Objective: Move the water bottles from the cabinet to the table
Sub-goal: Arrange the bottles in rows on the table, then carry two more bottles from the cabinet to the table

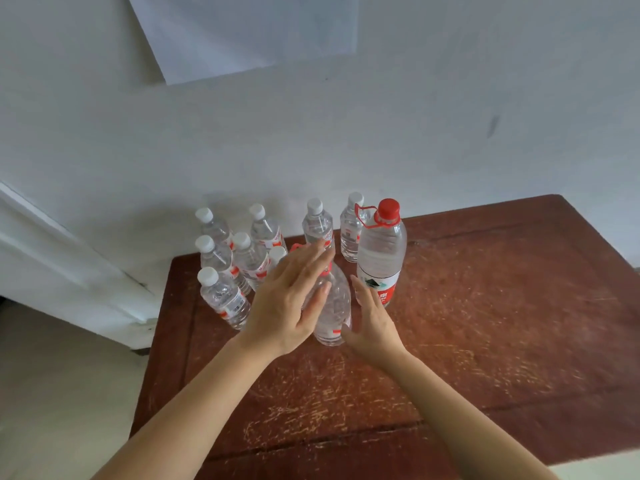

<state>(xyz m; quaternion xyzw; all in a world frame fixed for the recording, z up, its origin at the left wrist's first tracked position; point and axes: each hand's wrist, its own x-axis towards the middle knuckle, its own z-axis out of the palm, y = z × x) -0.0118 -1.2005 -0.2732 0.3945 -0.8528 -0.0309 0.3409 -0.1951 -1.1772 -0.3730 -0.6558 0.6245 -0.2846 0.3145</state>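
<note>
The big water bottle (334,306) stands upright on the brown surface (485,306), directly between both hands, with small bottles (225,296) to its left. The left hand (294,299), fingers straight and together, lies flat against its upper left side. The right hand (372,320), equally flat, sits just beside its lower right; I cannot tell whether it touches.

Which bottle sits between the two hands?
The large bottle nearest the camera, flanked by left hand and right hand; the other large bottle stands farther right.
</note>
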